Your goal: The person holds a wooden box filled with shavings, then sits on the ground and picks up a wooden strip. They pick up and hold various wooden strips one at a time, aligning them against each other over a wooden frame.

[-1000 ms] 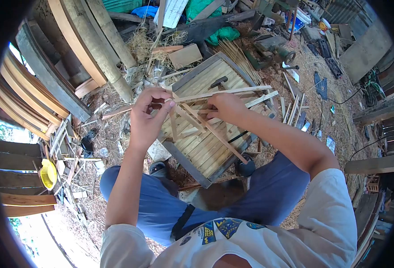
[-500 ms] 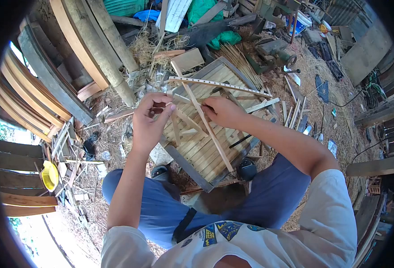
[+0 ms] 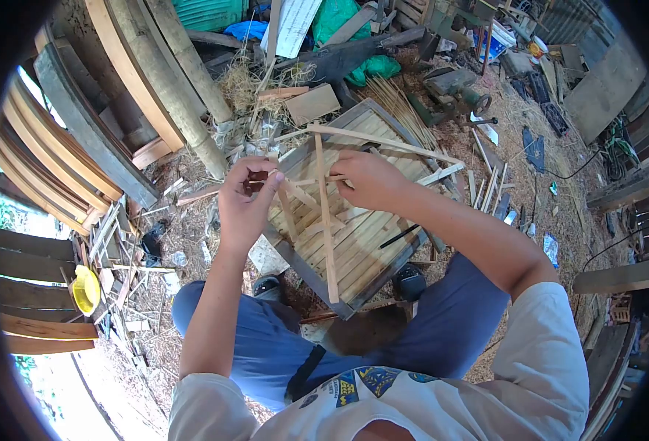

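Left hand (image 3: 251, 192), over the tabletop's (image 3: 368, 259) left edge, and right hand (image 3: 368, 181) pinch strips (image 3: 327, 235), probably light, stiff, snappable; best held near ends.

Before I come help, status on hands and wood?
Left hand pinching thin, pale wooden strip; right hand at long, narrow wooden bar, grip unclear; slim black rod lying on slatted wooden board.

the long wooden strip (image 3: 328, 242) now runs almost straight up the view instead of slanting, its near end by the corner of the slatted panel (image 3: 309, 281), while the upper strip (image 3: 390, 142), seemingly turned too, slopes down rightward, not up.
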Motion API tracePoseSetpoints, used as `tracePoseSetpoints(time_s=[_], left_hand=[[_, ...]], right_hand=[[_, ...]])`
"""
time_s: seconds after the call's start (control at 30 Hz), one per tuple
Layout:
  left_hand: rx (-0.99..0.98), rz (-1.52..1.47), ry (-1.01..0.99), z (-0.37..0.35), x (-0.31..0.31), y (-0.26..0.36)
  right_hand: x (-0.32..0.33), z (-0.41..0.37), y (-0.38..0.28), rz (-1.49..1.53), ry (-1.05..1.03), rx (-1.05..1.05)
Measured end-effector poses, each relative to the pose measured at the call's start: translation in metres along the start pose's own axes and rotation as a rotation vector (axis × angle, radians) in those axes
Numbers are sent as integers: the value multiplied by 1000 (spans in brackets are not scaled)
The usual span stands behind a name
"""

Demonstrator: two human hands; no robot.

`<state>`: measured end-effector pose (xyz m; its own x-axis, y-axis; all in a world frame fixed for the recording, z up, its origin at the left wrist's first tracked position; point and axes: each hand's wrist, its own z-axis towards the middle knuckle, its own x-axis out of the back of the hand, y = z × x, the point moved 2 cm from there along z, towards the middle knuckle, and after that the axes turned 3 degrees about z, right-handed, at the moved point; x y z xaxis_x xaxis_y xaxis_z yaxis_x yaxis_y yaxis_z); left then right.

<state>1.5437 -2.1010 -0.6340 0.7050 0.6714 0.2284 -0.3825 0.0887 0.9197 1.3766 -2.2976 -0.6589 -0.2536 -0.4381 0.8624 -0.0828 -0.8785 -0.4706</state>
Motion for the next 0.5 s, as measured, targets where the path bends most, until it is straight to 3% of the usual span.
tracePoseSetpoints(time_s=[0.3, 0.5], left_hand=[[23, -48, 13, -1, -3, 3], [12, -99, -13, -1, -5, 5]], right_hand=[[71, -32, 33, 21, -211, -242], [103, -48, 37, -203, 23, -356]])
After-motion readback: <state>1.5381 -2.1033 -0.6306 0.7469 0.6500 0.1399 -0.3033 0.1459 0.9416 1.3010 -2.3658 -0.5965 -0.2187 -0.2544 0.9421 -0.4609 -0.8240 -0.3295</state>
